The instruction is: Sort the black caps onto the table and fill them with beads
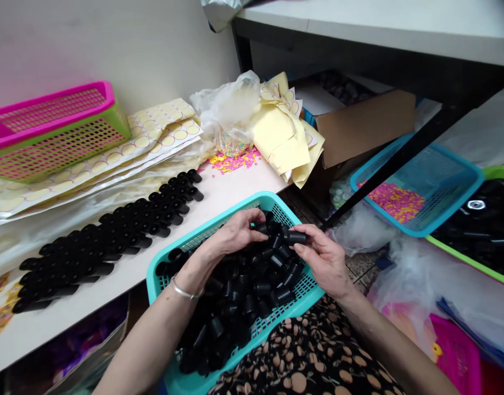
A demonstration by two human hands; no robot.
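A turquoise plastic basket (231, 204) on my lap is heaped with short black plastic cylinders (258, 288). Over its far right side, my right hand (324, 260) pinches one black cylinder (297, 237) between thumb and fingers. My left hand (238, 230), with a bangle on the wrist, is over the far part of the heap. Its thumb and fingers close around another black cylinder (259, 226), partly hidden by the fingers. To the left, many similar black cylinders (124, 227) stand packed in slanting rows on the white table (153, 263).
A pink and green basket (58, 129) rests on sticker sheets (169, 131) by the wall. Small pink and yellow pieces (235, 160) lie near a plastic bag (231, 104). At right are a cardboard box (365, 123), a blue basket (453, 192) and a black table leg (384, 170).
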